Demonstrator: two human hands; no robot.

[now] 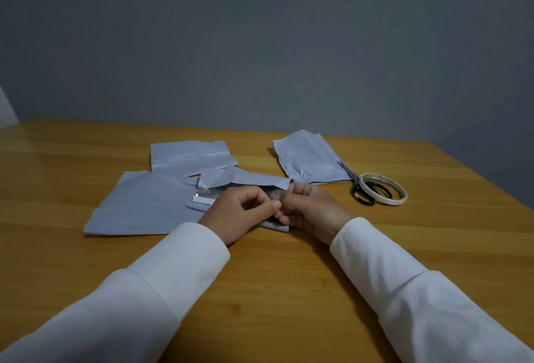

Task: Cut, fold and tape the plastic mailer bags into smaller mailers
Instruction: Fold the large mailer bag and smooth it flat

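Two cut pieces (192, 157) lie far; left hand (239, 212) and right hand (306, 209) pinch the near mailer (245, 179) mid-fold; taping looks undone, tape roll (383, 189) right.

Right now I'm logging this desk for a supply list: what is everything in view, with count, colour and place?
Mailer bags: four, grey; one under the hands, one left, one behind, one far right.
Scissors: one, black handles; right, beside the far bag.
Tape roll: one, pale; lying over the scissor handles.
Table: one, wooden.
Wall: grey, behind.
Sleeves: two, white.
Left hand: pinching the middle bag.
Right hand: gripping it.
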